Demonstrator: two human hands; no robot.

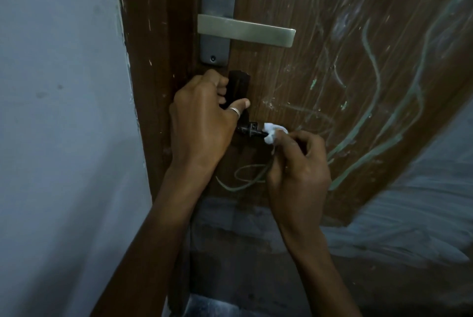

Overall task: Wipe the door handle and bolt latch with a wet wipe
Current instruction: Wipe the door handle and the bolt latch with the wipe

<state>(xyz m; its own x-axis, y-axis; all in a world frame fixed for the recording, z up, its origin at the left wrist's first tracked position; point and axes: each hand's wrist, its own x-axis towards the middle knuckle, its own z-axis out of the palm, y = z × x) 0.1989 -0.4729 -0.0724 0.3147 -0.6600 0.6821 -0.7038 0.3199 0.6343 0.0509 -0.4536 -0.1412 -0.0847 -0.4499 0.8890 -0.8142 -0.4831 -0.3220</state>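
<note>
Under the door handle [245, 31], by the door's [307, 81] left edge, your right hand [299, 163] pinches the wet wipe [272, 132] onto the bolt latch [249, 128], left hand [202, 122] gripping its body; rub hard & the small wad may slip off.

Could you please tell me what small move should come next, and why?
Probably draw the wet wipe leftward along the bolt latch: the right hand pinches it at the bolt's right tip only, while the left hand grips the latch's upper part.
</note>
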